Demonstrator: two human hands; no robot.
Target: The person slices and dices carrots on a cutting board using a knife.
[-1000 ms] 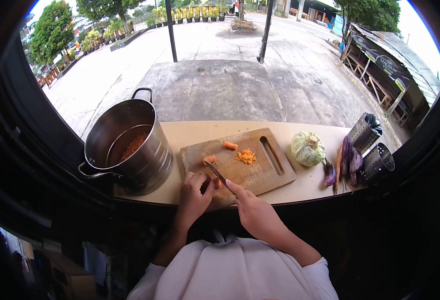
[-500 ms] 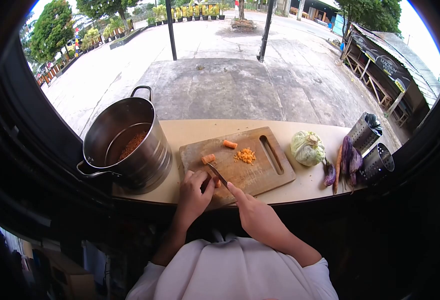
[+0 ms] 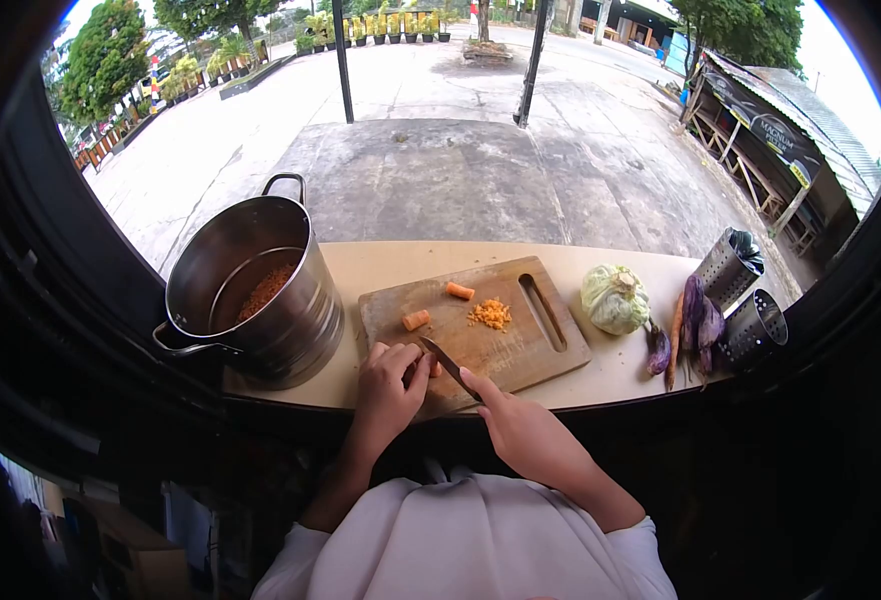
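The right hand (image 3: 520, 425) has its fingers wrapped round the handle of one knife (image 3: 448, 366), and the left hand (image 3: 390, 378), fingers curled and nearly together, pinches one piece of carrot (image 3: 435, 369) by the near-left corner of the one chopping board (image 3: 390, 300); whether the blade touches the piece is hard to tell. The step in hand looks like cutting this piece, and the next move calls for left fingertips tucked clear of the blade. Farther over the board lie two carrot chunks (image 3: 416, 320), one near its left edge, one near its far edge, and one heap of diced carrot (image 3: 490, 314). On the table (image 3: 380, 255), one pot (image 3: 310, 310) stands at the left end; toward the right end are one cabbage (image 3: 615, 299), one whole carrot (image 3: 674, 345), several eggplants (image 3: 693, 305) too overlapped to count, and two metal holders (image 3: 753, 325).
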